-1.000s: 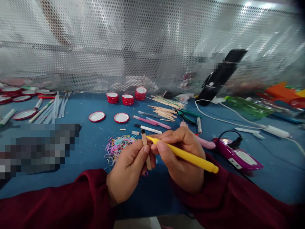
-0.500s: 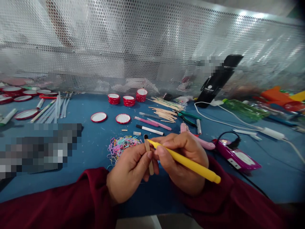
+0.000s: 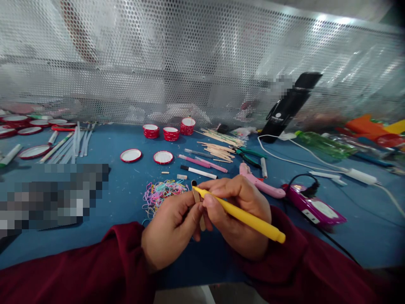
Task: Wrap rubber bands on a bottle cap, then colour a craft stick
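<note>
A short wooden stick (image 3: 196, 198) with a dark upper end stands nearly upright above the blue table (image 3: 120, 190), pinched between the fingers of the left hand (image 3: 171, 230). The right hand (image 3: 236, 219) grips a yellow pen (image 3: 243, 216), its tip touching the stick near the top. Just behind lies a heap of coloured rubber bands (image 3: 160, 192); further back, more wooden sticks (image 3: 218, 150) and red-rimmed lids (image 3: 163, 157).

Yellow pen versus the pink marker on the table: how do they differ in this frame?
The yellow pen is gripped in the right hand, its tip at the wooden stick in the left hand; the pink marker lies untouched on the blue table. The pen looks thicker. Both are slim writing tools.
</note>
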`<state>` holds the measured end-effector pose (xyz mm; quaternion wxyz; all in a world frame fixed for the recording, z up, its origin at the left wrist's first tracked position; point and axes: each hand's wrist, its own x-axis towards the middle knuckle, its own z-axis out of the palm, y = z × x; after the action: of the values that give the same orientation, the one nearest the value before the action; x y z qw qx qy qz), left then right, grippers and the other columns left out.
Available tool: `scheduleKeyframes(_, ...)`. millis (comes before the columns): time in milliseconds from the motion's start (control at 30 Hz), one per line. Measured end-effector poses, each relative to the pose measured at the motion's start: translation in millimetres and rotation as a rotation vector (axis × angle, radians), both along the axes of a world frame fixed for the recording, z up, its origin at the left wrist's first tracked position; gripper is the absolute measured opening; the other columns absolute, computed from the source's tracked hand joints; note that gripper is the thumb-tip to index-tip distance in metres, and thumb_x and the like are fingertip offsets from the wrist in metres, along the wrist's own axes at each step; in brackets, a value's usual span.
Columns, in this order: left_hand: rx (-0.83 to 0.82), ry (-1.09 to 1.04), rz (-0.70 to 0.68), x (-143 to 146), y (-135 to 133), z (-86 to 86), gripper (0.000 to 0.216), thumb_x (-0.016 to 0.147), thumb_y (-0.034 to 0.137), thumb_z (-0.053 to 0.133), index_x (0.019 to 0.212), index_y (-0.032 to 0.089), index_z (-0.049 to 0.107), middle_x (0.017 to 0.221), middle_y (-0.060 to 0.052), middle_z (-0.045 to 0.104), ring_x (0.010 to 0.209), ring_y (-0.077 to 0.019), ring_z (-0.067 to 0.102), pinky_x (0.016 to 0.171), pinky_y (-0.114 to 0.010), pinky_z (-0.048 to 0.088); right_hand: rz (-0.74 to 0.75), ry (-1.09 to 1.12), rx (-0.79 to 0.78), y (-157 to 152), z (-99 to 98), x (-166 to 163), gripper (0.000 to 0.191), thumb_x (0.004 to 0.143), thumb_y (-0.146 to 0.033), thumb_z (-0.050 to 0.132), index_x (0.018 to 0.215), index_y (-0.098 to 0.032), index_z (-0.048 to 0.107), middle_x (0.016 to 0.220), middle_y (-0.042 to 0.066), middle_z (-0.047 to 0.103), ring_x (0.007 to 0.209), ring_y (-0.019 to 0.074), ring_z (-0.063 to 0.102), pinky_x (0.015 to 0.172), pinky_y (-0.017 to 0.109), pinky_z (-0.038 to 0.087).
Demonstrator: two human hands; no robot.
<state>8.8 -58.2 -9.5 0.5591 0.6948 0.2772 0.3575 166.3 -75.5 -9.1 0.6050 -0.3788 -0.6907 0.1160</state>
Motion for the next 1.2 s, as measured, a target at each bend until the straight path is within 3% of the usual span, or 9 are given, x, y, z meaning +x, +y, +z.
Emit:
scheduleKeyframes(233,-0.020,0.002,0.007,-0.2,0.5,0.8,0.031,0.100,0.037,0.053,0.083,0.016,0.066,0.061,0.003,0.054,0.051,-0.0069,0.051,0.050,-0.017,0.041,-0.002,-0.003,0.018,0.8,0.6,-0.4,0.020,0.086,-0.015,0.069,0.092,-0.030,0.058,0.091,0.000,0.073,0.087,0.0220,0.076,0.076,0.040,0.063)
scheduleKeyframes(667,0.068,0.010,0.014,-0.6,2.4,-6.9,0.037,0.105,0.037,0.041,0.087,0.015,0.066,0.063,0.003,0.055,0.051,-0.0054,0.050,0.051,-0.016,0.041,0.006,-0.026,0.047,2.4,-1.7,0.5,0.020,0.087,-0.013,0.067,0.092,-0.028,0.055,0.094,-0.001,0.074,0.086,0.0200,0.076,0.076,0.038,0.061)
scheduleKeyframes(1200,-0.086,-0.030,-0.010,1.3,0.1,-4.5,0.038,0.104,0.044,0.041,0.089,0.015,0.061,0.062,0.003,0.053,0.047,-0.0055,0.047,0.042,-0.013,0.039,-0.028,-0.006,0.048,2.0,2.6,-1.5,0.019,0.087,-0.012,0.065,0.088,-0.025,0.052,0.083,-0.003,0.068,0.081,0.0177,0.075,0.071,0.033,0.061)
